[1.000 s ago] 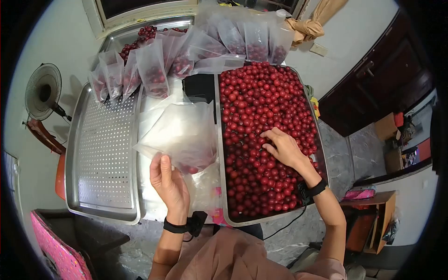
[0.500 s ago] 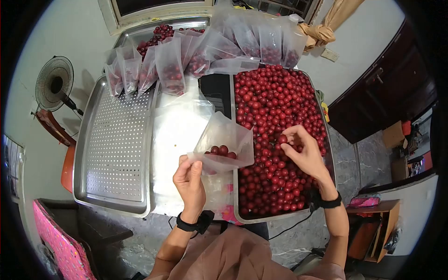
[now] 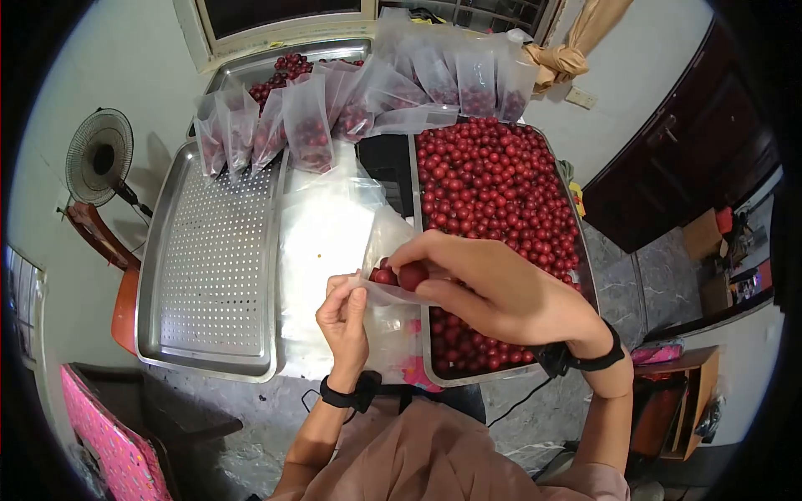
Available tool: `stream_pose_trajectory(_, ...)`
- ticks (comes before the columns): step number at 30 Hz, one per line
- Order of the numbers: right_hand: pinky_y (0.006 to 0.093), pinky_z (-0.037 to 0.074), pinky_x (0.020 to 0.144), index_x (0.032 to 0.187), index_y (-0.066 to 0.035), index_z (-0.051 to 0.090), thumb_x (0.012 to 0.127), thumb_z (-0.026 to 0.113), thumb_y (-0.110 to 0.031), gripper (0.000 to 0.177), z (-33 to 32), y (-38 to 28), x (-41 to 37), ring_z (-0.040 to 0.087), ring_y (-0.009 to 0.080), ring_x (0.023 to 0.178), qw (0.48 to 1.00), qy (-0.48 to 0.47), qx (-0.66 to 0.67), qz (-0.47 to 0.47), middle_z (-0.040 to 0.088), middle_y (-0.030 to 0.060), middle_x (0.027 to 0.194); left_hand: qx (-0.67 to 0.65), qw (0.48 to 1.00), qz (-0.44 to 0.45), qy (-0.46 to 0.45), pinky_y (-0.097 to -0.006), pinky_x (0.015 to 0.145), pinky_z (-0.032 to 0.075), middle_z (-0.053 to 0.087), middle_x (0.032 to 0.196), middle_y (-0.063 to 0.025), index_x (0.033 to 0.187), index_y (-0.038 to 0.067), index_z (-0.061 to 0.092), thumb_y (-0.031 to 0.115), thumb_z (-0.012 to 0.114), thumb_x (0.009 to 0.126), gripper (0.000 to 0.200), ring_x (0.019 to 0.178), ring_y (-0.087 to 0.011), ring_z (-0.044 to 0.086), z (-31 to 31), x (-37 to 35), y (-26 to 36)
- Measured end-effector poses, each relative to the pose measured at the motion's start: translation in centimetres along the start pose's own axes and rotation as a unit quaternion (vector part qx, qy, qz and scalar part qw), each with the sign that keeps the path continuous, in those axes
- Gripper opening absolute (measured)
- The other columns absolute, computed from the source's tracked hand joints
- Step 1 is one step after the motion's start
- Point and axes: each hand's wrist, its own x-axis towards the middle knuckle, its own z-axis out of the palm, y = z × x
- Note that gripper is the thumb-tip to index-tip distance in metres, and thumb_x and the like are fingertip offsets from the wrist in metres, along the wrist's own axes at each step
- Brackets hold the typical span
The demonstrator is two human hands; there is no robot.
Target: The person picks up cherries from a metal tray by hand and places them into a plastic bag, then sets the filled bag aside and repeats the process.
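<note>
My left hand (image 3: 344,313) pinches the edge of a clear plastic bag (image 3: 393,294) that has several red fruits (image 3: 384,275) in it. Over the bag's mouth, my right hand (image 3: 493,288) holds a dark red fruit (image 3: 413,275) between thumb and fingers. Its back hides part of the bag and part of the fruit tray. To the right lies a metal tray (image 3: 424,355) filled with loose red fruits (image 3: 493,179). Flat empty plastic bags (image 3: 322,250) are stacked left of the held bag.
A perforated metal tray (image 3: 213,267) lies on the left. Filled plastic bags (image 3: 307,125) stand in a row along the back, before another tray (image 3: 242,71) with red fruits. A fan (image 3: 102,159) is at the far left; a dark door (image 3: 668,134) is at the right.
My right hand has moved left from the fruit tray to the bag's mouth, carrying a fruit. My left hand still pinches the bag, nearly in the same place.
</note>
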Motion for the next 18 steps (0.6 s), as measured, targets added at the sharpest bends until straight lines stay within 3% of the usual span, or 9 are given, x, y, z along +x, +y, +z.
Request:
stream_pose_trajectory(1, 0.043, 0.05, 0.072, 0.11, 0.003, 0.05, 0.089, 0.057, -0.004, 0.023, 0.4, 1.3, 0.4, 0.06, 0.0418, 0.081, 0.999, 0.0, -0.045, -0.027, 0.061, 0.0228, 0.093, 0.009, 1.0, 0.007, -0.001, -0.0242, 0.084, 0.04, 0.057, 0.099, -0.0047, 0.102, -0.002, 0.068, 0.006, 0.064, 0.093, 0.013, 0.092, -0.0121, 0.052, -0.2, 0.0, 0.0)
stream_pose_trajectory(2, 0.043, 0.05, 0.072, 0.11, 0.003, 0.05, 0.089, 0.057, -0.004, 0.023, 0.6, 1.8, 0.7, 0.06, 0.0418, 0.081, 0.999, 0.001, -0.046, -0.027, 0.061, 0.0228, 0.093, 0.009, 1.0, 0.008, -0.002, -0.0242, 0.084, 0.04, 0.057, 0.099, -0.0047, 0.102, -0.002, 0.068, 0.006, 0.064, 0.093, 0.013, 0.092, -0.0121, 0.052, -0.3, -0.1, 0.2)
stream_pose_trajectory(4, 0.0455, 0.05, 0.071, 0.104, 0.005, 0.049, 0.084, 0.058, 0.0, 0.022, 0.5, 2.2, 1.3, 0.062, 0.0425, 0.083, 0.984, 0.009, -0.176, -0.031, 0.062, 0.0235, 0.093, 0.036, 0.999, -0.008, 0.012, -0.0233, 0.081, 0.042, 0.056, 0.099, -0.0047, 0.103, -0.002, 0.068, 0.004, 0.064, 0.092, 0.013, 0.091, -0.0117, 0.052, -0.4, -0.3, 0.7)
stream_pose_trajectory(5, 0.0464, 0.049, 0.071, 0.094, 0.006, 0.05, 0.079, 0.059, 0.002, 0.018, 0.2, 2.0, 1.7, 0.062, 0.0426, 0.084, 0.983, -0.008, -0.183, -0.018, 0.062, 0.023, 0.092, 0.035, 0.999, -0.007, 0.01, -0.0233, 0.081, 0.042, 0.056, 0.099, -0.0047, 0.103, -0.002, 0.068, 0.004, 0.064, 0.092, 0.013, 0.091, -0.0117, 0.052, -0.3, -0.3, 1.0)
stream_pose_trajectory(9, 0.0447, 0.05, 0.07, 0.087, 0.004, 0.053, 0.076, 0.062, 0.001, 0.014, 0.6, 3.5, 3.2, 0.062, 0.0414, 0.083, 0.974, -0.024, -0.218, -0.055, 0.062, 0.0216, 0.088, 0.093, 0.995, 0.013, 0.025, -0.0216, 0.076, 0.042, 0.055, 0.098, -0.0039, 0.102, -0.003, 0.068, 0.002, 0.066, 0.091, 0.012, 0.088, -0.0104, 0.052, -0.1, -0.7, 1.4)
stream_pose_trajectory(12, 0.0423, 0.05, 0.072, 0.098, 0.004, 0.056, 0.085, 0.06, -0.003, 0.016, 1.2, 3.0, 3.9, 0.063, 0.0395, 0.082, 0.959, -0.055, -0.265, -0.085, 0.062, 0.0203, 0.086, 0.095, 0.995, 0.011, 0.033, -0.0214, 0.076, 0.042, 0.055, 0.098, -0.0037, 0.101, -0.003, 0.068, 0.001, 0.066, 0.09, 0.012, 0.087, -0.0104, 0.052, -0.1, -0.7, 1.4)
stream_pose_trajectory(14, 0.0388, 0.051, 0.069, 0.088, 0.003, 0.057, 0.081, 0.063, -0.005, 0.012, 1.9, 2.6, 3.7, 0.065, 0.0365, 0.082, 0.928, 0.011, -0.327, -0.176, 0.063, 0.0186, 0.084, 0.085, 0.996, 0.004, 0.03, -0.0214, 0.076, 0.043, 0.055, 0.098, -0.0038, 0.101, -0.003, 0.069, 0.0, 0.067, 0.09, 0.012, 0.087, -0.0106, 0.052, -0.1, -0.6, 1.5)
stream_pose_trajectory(18, 0.0377, 0.051, 0.067, 0.078, 0.001, 0.06, 0.078, 0.065, -0.008, 0.01, 2.9, 4.4, 4.7, 0.066, 0.0343, 0.078, 0.921, -0.03, -0.353, -0.159, 0.064, 0.0169, 0.079, 0.112, 0.993, 0.021, 0.025, -0.0219, 0.076, 0.044, 0.057, 0.097, -0.0039, 0.101, -0.002, 0.069, -0.001, 0.066, 0.089, 0.012, 0.086, -0.0107, 0.054, -0.3, -0.6, 1.4)
